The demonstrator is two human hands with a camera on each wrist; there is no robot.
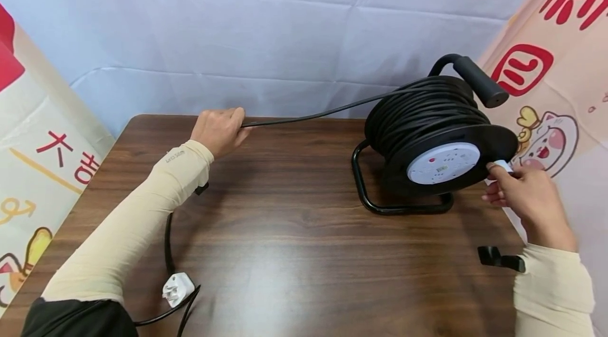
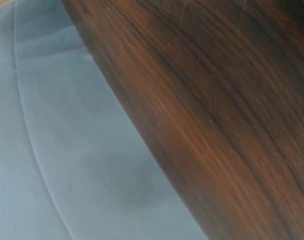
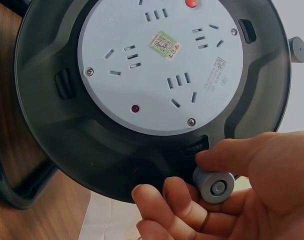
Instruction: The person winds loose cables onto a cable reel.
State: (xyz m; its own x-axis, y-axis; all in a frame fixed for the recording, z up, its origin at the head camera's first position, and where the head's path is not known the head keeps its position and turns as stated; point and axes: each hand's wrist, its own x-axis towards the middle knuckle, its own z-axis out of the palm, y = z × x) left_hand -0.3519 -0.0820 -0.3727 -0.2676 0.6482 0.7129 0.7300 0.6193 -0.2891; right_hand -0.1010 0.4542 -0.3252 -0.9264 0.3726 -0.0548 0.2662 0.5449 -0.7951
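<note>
A black cable reel [image 1: 427, 136] stands on its tube frame at the right of the table, wound with several turns of black cable [image 1: 328, 113]. From the top of the drum the cable runs left to my left hand [image 1: 219, 128], which grips it above the table's far edge. On the reel's side disc sits a round white socket panel [image 3: 162, 65] with a red button. My right hand [image 1: 534, 197] holds the small grey knob [image 3: 214, 186] at the rim of that disc, thumb on one side and fingers around the other. The left wrist view shows mostly table and cloth.
A white plug [image 1: 178, 288] lies at the table's front left beside loose cable [image 1: 187, 310]. The reel's padded carrying handle [image 1: 480, 81] sticks up toward the right. Pale cloth [image 1: 285, 36] hangs behind the brown wooden table [image 1: 304, 231], with printed banners at both sides.
</note>
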